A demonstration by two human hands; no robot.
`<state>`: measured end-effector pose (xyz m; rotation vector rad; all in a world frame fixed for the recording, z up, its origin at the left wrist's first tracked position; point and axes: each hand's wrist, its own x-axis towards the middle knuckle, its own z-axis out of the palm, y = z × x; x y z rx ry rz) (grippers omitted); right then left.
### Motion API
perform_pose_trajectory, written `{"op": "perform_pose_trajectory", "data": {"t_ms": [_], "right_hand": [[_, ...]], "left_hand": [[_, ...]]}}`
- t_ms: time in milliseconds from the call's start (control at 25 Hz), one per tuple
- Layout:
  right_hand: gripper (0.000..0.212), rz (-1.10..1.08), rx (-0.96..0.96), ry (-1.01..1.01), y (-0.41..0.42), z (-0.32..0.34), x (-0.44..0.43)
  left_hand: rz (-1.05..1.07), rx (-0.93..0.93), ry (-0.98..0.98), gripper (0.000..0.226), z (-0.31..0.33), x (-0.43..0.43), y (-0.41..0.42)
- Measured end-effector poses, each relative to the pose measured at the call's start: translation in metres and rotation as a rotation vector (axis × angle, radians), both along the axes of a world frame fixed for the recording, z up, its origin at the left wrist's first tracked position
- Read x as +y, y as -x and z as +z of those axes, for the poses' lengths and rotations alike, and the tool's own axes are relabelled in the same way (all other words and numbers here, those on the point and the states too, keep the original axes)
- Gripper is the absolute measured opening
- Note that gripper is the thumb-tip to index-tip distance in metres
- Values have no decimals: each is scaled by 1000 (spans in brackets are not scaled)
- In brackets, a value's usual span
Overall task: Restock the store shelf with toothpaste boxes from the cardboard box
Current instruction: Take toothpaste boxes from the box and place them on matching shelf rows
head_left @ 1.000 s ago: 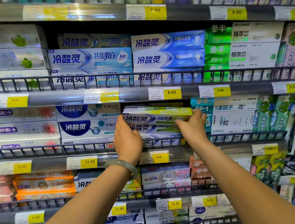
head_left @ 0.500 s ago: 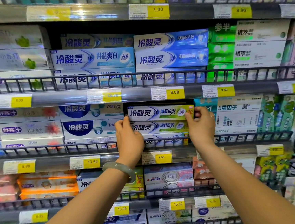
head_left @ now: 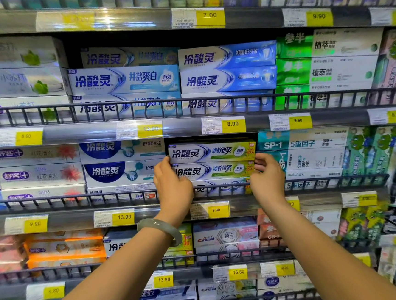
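Note:
A white, green and yellow toothpaste box [head_left: 212, 151] lies flat on top of a stack of matching boxes [head_left: 214, 170] on the middle shelf, behind the black wire rail [head_left: 124, 195]. My left hand [head_left: 173, 188], with a pale bangle on its wrist, is at the stack's left end, thumb touching the top box's lower left corner. At the stack's right end my right hand [head_left: 266, 179] has loosely spread fingers, level with the second box and gripping nothing. The cardboard box is out of view.
Shelves above and below are packed with toothpaste boxes behind wire rails, with yellow price tags [head_left: 233, 124] on the shelf edges. Blue-and-white boxes [head_left: 122, 172] stand left of the stack, teal SP-1 boxes [head_left: 302, 151] right of it. The top box almost reaches the shelf above.
The top box went from tilted in both hands to lying flat and square on the stack. Both hands have since slid down off its ends and loosened.

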<state>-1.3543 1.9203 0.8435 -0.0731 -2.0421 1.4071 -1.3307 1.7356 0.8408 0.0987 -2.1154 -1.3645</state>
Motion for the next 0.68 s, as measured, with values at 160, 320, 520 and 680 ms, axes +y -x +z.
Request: {"op": "perform_pose_trajectory", "data": {"t_ms": [160, 320, 520, 680], "right_hand": [[44, 0, 10, 13, -1, -3, -2], [42, -39, 21, -19, -1, -2, -3], [42, -68, 26, -48, -1, 0, -5], [41, -61, 18, -39, -1, 1, -7]], "left_hand": [[-14, -8, 31, 60, -2, -5, 1], [-40, 13, 28, 60, -3, -6, 1], [-70, 6, -7, 57, -2, -8, -1], [-70, 8, -25, 54, 0, -7, -3]]}}
